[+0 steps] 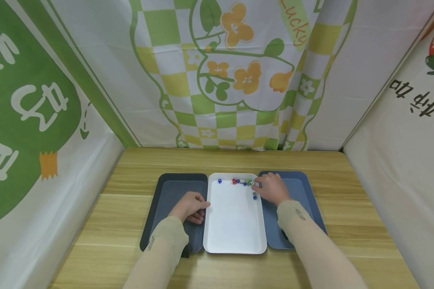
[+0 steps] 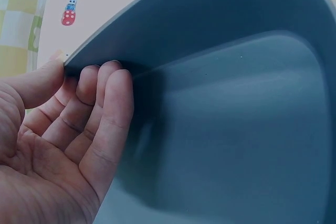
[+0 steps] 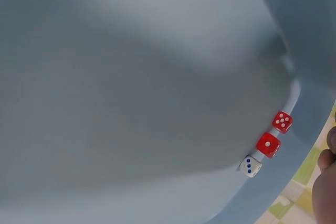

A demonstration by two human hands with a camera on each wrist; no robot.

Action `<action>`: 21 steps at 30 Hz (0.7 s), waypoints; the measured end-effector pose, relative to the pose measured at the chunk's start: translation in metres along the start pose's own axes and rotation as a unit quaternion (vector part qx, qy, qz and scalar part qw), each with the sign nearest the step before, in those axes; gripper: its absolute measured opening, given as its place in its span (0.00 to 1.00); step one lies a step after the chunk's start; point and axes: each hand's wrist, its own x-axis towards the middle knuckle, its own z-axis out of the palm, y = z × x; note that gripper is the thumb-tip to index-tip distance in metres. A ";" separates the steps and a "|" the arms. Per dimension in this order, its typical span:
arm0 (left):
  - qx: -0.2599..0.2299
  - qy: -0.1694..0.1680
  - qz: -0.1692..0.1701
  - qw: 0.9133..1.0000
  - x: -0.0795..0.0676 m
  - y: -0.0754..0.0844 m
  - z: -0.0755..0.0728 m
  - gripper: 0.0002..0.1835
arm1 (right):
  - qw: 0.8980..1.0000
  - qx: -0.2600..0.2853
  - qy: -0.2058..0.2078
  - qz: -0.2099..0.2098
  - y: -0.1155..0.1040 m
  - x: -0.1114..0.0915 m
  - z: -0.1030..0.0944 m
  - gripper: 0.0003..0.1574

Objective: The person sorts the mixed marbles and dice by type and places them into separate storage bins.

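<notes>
My left hand is at the inner edge of the dark grey tray, beside the white tray. In the left wrist view its thumb and curled fingers pinch the dark tray's rim. My right hand reaches over the white tray's far right corner, its fingertips pinching a small pale die at the end of a row. Along the white tray's far edge, that row holds a red die and several white, blue and green ones. A blue die lies apart to the left.
Two small dice, one of them blue, sit by the white tray's right wall. In the blue tray, the right wrist view shows two red dice and a white die. All three trays stand side by side on a wooden table.
</notes>
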 end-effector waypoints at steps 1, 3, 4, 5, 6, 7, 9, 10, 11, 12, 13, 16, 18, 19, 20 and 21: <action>0.000 0.001 -0.001 1.000 0.001 0.000 0.000 0.10 | 1.000 -0.002 0.001 0.000 -0.001 0.000 0.000 0.20; 0.000 0.001 -0.003 1.000 0.002 -0.001 0.000 0.10 | 1.000 -0.009 0.002 0.000 -0.002 0.001 0.000 0.20; 0.000 0.001 -0.003 1.000 0.002 -0.001 0.000 0.10 | 1.000 -0.013 0.004 -0.002 -0.003 0.001 0.000 0.20; 0.000 0.001 -0.003 1.000 0.002 -0.001 0.000 0.10 | 1.000 -0.016 0.006 -0.002 -0.004 0.001 0.000 0.20; -0.001 0.001 -0.002 1.000 0.001 -0.001 0.000 0.10 | 1.000 -0.019 0.008 -0.002 -0.004 0.001 0.000 0.19; -0.001 0.000 -0.002 1.000 0.001 0.000 0.000 0.10 | 1.000 -0.024 0.011 -0.004 -0.004 0.001 0.000 0.19; -0.001 -0.001 0.000 1.000 0.000 0.000 0.000 0.10 | 0.999 -0.032 0.016 -0.007 -0.004 0.001 0.002 0.19; -0.001 -0.001 0.003 1.000 -0.001 0.000 0.000 0.10 | 0.999 -0.034 0.017 -0.006 -0.004 0.002 0.003 0.18; -0.001 -0.001 0.003 1.000 -0.002 0.001 0.000 0.10 | 0.999 -0.034 0.017 -0.005 -0.004 0.002 0.003 0.18; 0.000 -0.001 0.004 1.000 -0.002 0.001 0.000 0.10 | 0.999 -0.034 0.017 -0.005 -0.004 0.002 0.004 0.18; 0.000 -0.001 0.006 1.000 -0.002 0.001 0.000 0.10 | 0.999 -0.033 0.017 -0.004 -0.004 0.002 0.005 0.18; 0.002 0.001 0.008 1.000 -0.003 0.001 0.000 0.10 | 1.000 -0.027 0.015 0.000 -0.005 0.001 0.005 0.19; 0.003 0.002 0.007 1.000 -0.003 0.001 0.001 0.10 | 1.000 -0.027 0.014 0.001 -0.005 0.001 0.006 0.19; 0.003 0.003 0.006 1.000 -0.003 0.001 0.001 0.10 | 0.999 -0.029 0.013 0.002 -0.006 0.001 0.006 0.20; 0.003 0.003 0.005 1.000 -0.002 0.001 0.001 0.10 | 0.999 -0.030 0.012 0.002 -0.006 0.001 0.006 0.20; 0.004 0.003 0.004 1.000 -0.002 0.001 0.001 0.10 | 0.999 -0.031 0.011 0.002 -0.006 0.001 0.006 0.20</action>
